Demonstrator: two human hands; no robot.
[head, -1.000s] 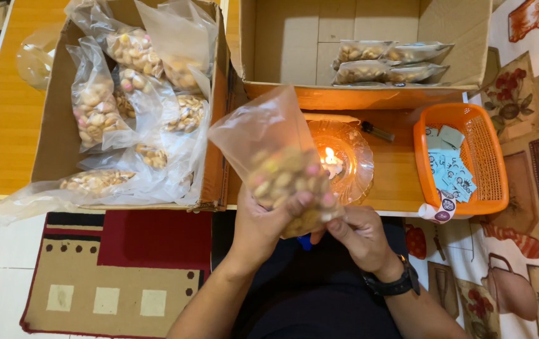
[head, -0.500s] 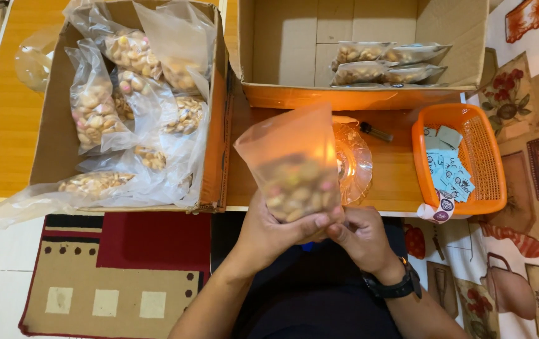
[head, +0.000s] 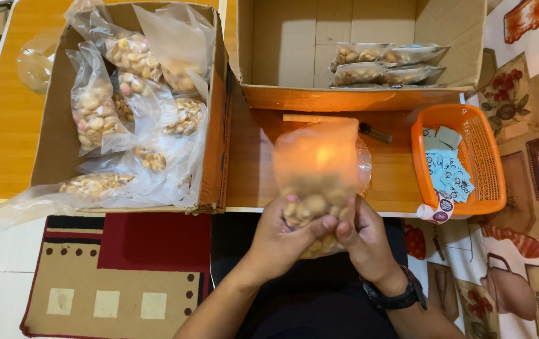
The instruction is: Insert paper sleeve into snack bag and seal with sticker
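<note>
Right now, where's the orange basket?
In the head view the orange basket sits at the right end of the wooden table, right of the snack bag held in both hands, just below the right-hand cardboard box.

Bag of snacks [head: 315, 188] held near centre, box of filled bags [head: 56, 150] far left, box [head: 345, 97] behind, basket [head: 489, 163] right on table [head: 6, 157]

Orange wooden table [head: 6, 144] with two cardboard boxes [head: 56, 144], orange basket [head: 484, 157].
</note>
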